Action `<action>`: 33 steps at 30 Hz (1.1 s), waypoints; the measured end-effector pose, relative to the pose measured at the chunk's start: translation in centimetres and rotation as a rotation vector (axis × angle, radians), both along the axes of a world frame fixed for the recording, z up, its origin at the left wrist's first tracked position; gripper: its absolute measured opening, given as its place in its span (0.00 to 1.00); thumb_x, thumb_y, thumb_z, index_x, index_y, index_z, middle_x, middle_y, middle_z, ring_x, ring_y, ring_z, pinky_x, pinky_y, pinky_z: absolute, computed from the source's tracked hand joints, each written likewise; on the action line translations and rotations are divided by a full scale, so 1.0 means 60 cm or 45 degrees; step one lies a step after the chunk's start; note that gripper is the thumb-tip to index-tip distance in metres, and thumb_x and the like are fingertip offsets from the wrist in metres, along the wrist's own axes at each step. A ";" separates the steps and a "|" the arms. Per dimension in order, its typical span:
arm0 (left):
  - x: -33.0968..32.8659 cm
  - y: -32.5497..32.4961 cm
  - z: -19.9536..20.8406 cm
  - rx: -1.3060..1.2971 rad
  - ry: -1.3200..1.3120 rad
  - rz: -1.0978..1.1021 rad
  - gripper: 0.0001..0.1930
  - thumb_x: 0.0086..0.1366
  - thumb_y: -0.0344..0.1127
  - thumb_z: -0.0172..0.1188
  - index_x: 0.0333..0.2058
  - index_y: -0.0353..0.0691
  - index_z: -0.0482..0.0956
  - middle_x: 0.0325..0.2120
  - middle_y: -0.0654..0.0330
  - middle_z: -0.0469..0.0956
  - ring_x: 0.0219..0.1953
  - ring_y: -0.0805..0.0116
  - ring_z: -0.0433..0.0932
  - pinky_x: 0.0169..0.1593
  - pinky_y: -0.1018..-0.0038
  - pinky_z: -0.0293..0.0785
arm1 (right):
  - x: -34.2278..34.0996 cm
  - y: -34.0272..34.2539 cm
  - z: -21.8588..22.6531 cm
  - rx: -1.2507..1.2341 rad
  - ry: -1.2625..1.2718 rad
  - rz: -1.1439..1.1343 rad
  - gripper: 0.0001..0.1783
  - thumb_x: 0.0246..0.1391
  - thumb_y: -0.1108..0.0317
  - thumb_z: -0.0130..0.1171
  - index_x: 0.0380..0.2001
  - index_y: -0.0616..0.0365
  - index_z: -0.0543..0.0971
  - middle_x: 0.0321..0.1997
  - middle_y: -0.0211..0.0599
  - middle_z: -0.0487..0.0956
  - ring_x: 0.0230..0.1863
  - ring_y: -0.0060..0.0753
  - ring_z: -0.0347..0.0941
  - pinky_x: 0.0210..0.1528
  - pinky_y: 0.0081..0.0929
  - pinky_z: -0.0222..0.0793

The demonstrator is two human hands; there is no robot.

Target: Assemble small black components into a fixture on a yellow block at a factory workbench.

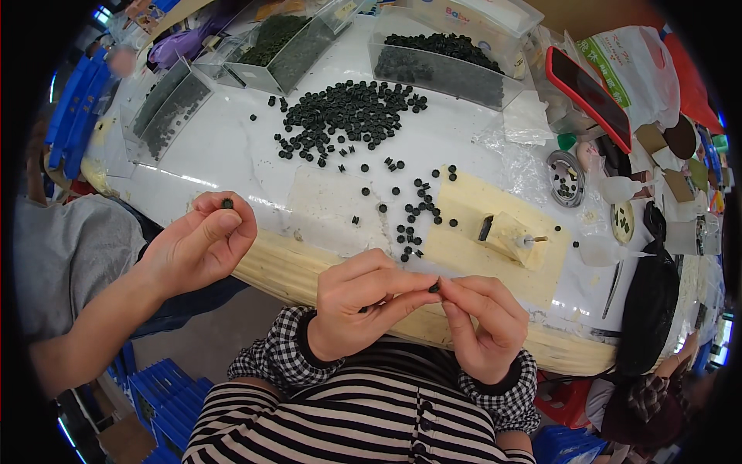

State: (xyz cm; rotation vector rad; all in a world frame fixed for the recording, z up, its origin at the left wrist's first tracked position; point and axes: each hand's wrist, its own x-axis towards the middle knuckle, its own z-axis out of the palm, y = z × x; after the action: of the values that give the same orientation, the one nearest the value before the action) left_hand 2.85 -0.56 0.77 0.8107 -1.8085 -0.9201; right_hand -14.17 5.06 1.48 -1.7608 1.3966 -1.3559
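Note:
My left hand [357, 303] and my right hand [488, 323] meet in front of my body, just over the table's near edge. Between their fingertips is a small black wheel-like part [434, 288], pinched from both sides. A second dark bit shows under the curled fingers of my left hand. Beyond my hands lies a loose scatter of the same black parts [417, 207], and farther back a large heap of them [344, 116]. To the right, a small block-like fixture with a metal pin [516, 238] stands on a yellowish sheet [456, 263].
At left, a co-worker's hand [202, 241] holds another small dark part. Clear bins [464, 91] of black pieces line the back. On the right are a red-cased phone [591, 99], a round metal dish [566, 179], squeeze bottles [601, 251], tweezers [612, 290] and a black pouch [648, 301].

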 end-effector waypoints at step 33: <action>0.075 -0.044 0.015 1.087 0.736 -0.002 0.12 0.70 0.33 0.49 0.43 0.32 0.76 0.17 0.68 0.64 0.17 0.83 0.57 0.21 0.83 0.53 | -0.001 0.001 -0.006 -0.001 0.002 -0.080 0.16 0.45 0.85 0.61 0.40 0.62 0.82 0.33 0.41 0.79 0.31 0.30 0.77 0.32 0.20 0.72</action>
State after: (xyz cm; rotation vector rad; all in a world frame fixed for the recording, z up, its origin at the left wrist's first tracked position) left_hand 7.35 -3.18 1.69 0.9091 -0.8820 -1.7569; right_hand -14.23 5.11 1.11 -1.7318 1.4639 -1.3879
